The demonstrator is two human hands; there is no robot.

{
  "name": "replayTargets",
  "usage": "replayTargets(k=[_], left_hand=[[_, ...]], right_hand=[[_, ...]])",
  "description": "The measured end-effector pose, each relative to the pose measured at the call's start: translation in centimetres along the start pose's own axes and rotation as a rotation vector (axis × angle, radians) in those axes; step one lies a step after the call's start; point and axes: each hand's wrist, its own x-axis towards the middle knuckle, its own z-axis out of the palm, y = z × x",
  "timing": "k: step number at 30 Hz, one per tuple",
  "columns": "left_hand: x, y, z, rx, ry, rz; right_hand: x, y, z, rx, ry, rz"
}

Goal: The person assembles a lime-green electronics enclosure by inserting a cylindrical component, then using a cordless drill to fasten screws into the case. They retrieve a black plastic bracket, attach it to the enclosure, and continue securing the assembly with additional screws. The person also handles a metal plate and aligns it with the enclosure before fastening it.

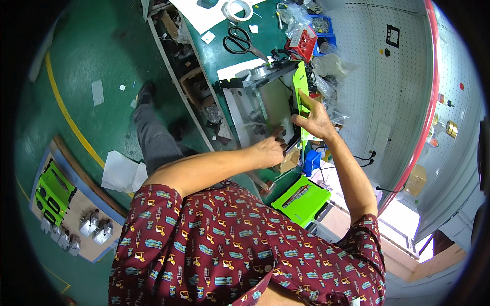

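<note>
A metal housing (240, 109) with a grey inner plate (278, 104) lies on the green-topped bench in front of me. Along its right side stands a bright green panel (300, 81). My right hand (315, 118) is closed on this panel, the index finger stretched along its face and the thumb reaching over toward the housing. At the housing's near edge, my left hand (269, 150) has its fingers curled together by the near end of the panel. What these fingers hold, if anything, is too small to make out.
Black-handled scissors (240, 43), a tape roll (237, 10) and a red bin (302, 43) lie beyond the housing. Nearer me are a blue bin (311, 162) and a green-cased unit (302, 201). A pegboard wall (377, 76) borders the right. Another board (87, 204) with green parts stands left.
</note>
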Motion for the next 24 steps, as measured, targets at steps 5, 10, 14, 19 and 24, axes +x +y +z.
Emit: replayTargets(k=[5,10,14,19,24], left_hand=[[-1.8,1.8,-0.5,0.091,0.068,-0.021],[-3.9,2.3,-0.4,0.049,-0.026,-0.001],[-5.0,2.0,-2.7,0.106,-0.011,0.044],[-8.5,-0.1,-4.1,-0.104,0.111,0.057],[-9.0,-6.2,-12.7,-0.130,0.555,-0.334]], right_hand=[[0.3,0.4,4.0,-0.131,0.147,-0.014],[0.5,-0.8,8.5,-0.309,0.228,0.047],[0.2,-1.3,9.3,-0.304,0.243,0.098],[0.0,-1.0,10.9,-0.281,0.343,0.074],[-0.1,-1.1,12.4,-0.180,0.473,0.020]])
